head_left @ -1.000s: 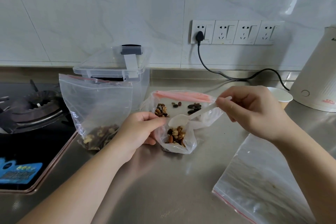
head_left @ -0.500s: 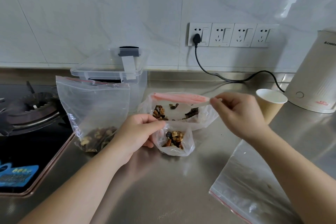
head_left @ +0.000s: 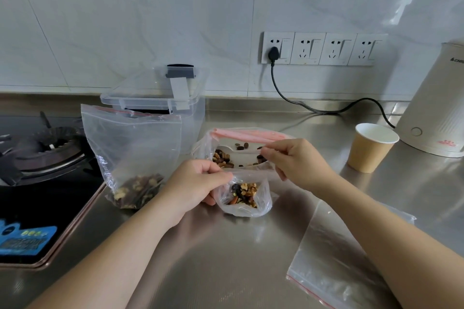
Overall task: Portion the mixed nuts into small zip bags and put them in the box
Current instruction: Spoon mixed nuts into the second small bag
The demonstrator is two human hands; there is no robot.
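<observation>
Spoon and scooping are gone from view — a second ago the right hand [head_left: 298, 163] held a white spoon over the small zip bag [head_left: 244, 195]; now its fingers pinch what looks like the bag's upper edge at centre frame, though whether that strip belongs to the small bag or to the pink-zipped source bag [head_left: 247, 144] just behind it I cannot tell. The left hand [head_left: 198, 184] grips the small bag's left rim, as it did before, holding it upright on the steel counter [head_left: 226, 258]. A modest heap of mixed nuts [head_left: 244, 194] sits in its bottom.

This reads as filling finished for this portion and sealing about to begin. The clear box [head_left: 160, 100], lid on, stands at upper centre-left behind a larger bag of nuts [head_left: 133, 155]. Spare empty bags [head_left: 339, 258] lie at lower right; a paper cup [head_left: 371, 148] and a kettle [head_left: 437, 105] stand at the right edge.
</observation>
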